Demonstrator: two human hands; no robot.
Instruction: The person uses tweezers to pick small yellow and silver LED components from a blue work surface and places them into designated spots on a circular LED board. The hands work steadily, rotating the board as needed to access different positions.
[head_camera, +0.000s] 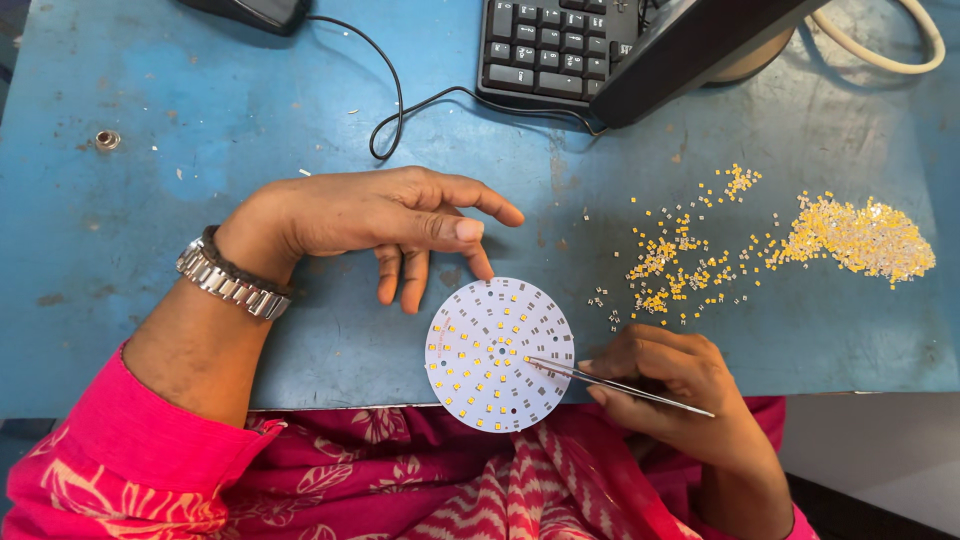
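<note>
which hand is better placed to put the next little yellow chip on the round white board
Right, probably. The right hand holds the tweezers, tips already on the round board, and the yellow chips lie on its side. The left hand only steadies the board's edge.

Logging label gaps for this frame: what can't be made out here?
- Head view: tweezers tips on the round white board; too small to tell if they pinch a chip.
- Right hand hides the tweezers' middle.
- Left hand fingertips by the board's top edge; contact unclear.
- Keyboard cut by the top edge and a dark slanted object.
- Loose yellow chips: too small to count.
</note>
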